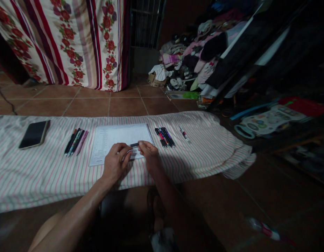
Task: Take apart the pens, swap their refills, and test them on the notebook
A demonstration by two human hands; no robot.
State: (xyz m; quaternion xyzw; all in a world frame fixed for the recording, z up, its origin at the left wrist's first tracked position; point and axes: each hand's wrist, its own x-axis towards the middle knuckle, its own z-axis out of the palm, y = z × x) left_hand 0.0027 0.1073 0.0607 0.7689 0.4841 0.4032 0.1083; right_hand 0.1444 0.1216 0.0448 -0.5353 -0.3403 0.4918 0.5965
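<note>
Above the lower part of a spiral notebook [120, 134], a dark pen [134, 144] is held level between my two hands. My left hand [117, 157] pinches its left end, and my right hand [149, 154] closes on its right end. The fingers partly hide both ends of the pen. To the left of the notebook lies a row of several pens [76, 141], one of them pink. Right of its spiral edge is another bunch of pens [165, 137], mostly dark. Farther right a single pen [184, 134] lies apart.
A phone [34, 134] rests at the left on the striped cloth [204, 150] covering the table. Beyond it hangs a flowered curtain [85, 45]. A heap of clothes [193, 59] is piled at the back right. A bottle-like object [264, 229] lies on the tiled floor.
</note>
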